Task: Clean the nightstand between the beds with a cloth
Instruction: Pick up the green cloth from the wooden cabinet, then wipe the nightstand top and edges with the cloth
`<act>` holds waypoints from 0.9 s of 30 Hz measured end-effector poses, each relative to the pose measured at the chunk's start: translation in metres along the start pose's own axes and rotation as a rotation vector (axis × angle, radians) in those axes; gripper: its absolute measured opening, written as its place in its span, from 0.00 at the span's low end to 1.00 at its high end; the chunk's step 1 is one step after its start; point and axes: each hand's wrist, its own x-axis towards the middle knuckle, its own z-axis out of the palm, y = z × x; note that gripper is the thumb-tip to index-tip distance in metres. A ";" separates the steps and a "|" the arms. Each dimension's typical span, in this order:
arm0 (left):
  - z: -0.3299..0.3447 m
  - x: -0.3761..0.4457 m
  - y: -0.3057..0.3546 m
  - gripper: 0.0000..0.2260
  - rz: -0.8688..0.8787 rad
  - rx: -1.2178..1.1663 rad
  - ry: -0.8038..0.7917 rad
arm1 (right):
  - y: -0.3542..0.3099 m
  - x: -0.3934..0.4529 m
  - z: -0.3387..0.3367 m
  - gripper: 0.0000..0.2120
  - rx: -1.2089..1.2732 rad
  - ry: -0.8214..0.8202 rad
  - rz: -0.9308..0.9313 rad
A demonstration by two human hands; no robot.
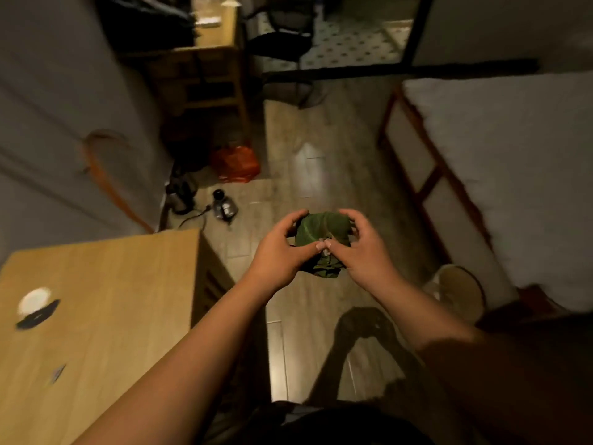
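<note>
Gripping bunched green cloth: left hand, right hand, above floor; no readable writing.

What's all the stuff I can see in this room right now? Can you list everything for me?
Cloth: one, green, bunched, held in the air over the floor.
Nightstand: one, light wood, lower left.
Round object: one, white, on the nightstand top, too blurred to identify.
Dark object: one, black, beside the white one.
Bed: one, white mattress on a reddish wooden frame, right.
Bag: one, orange, on the floor.
Kettle: one, dark, on the floor by the left wall.
Desk: one, wooden, upper left.
Chair: one, black, top centre.
Basket: one, pale, round, on the floor by the bed.
Floor: wood-look planks.
Left hand: grips the cloth.
Right hand: grips the cloth.
</note>
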 end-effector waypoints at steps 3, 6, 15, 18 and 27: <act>0.074 0.011 0.020 0.30 0.025 0.008 -0.138 | 0.015 -0.015 -0.074 0.23 -0.023 0.136 0.012; 0.157 0.012 0.039 0.28 0.057 0.033 -0.266 | 0.032 -0.041 -0.155 0.23 -0.008 0.261 0.050; 0.390 -0.009 0.083 0.26 0.237 0.146 -0.629 | 0.082 -0.139 -0.364 0.25 0.063 0.600 0.136; 0.456 -0.022 0.090 0.26 0.269 0.179 -0.728 | 0.094 -0.174 -0.416 0.26 0.004 0.720 0.172; 0.619 -0.043 0.108 0.25 0.397 0.305 -1.025 | 0.137 -0.239 -0.529 0.20 -0.087 0.990 0.271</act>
